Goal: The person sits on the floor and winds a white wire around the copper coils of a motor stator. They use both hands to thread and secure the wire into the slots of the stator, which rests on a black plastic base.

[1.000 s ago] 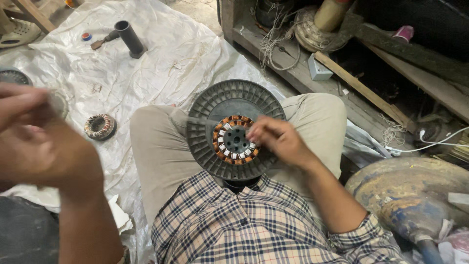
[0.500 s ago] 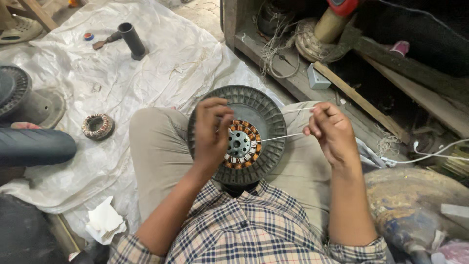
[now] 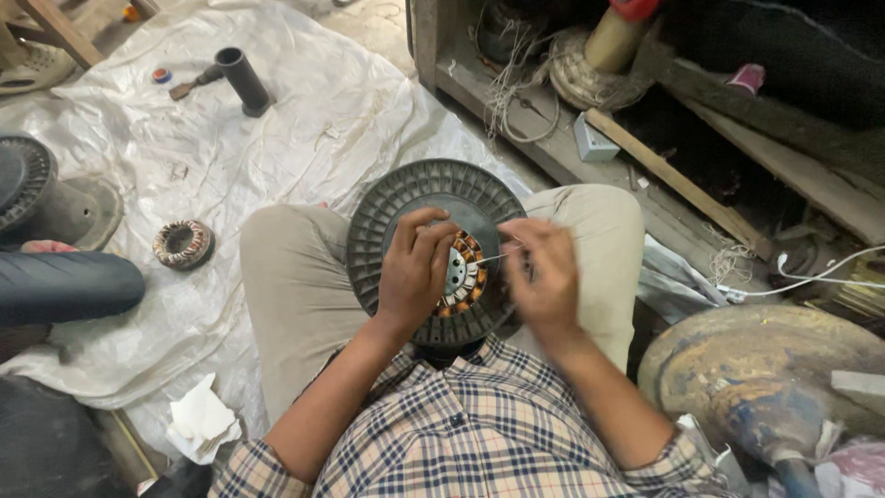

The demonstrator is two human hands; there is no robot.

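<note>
White plastic sheet spread over floor, creased, reaching under crossed legs. On sheet: black cylinder upright near top, small brown-handled tool just beside it, small round cap further left. Copper-wound stator ring flat at left, apart from legs. Dark finned housing at left edge, partly cut off. Crumpled white paper at lower left, possibly off sheet edge.

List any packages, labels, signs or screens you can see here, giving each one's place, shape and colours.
Small box: on the wooden ledge at upper right, square, pale grey, plain.
No labels, signs or screens can be made out.
</note>
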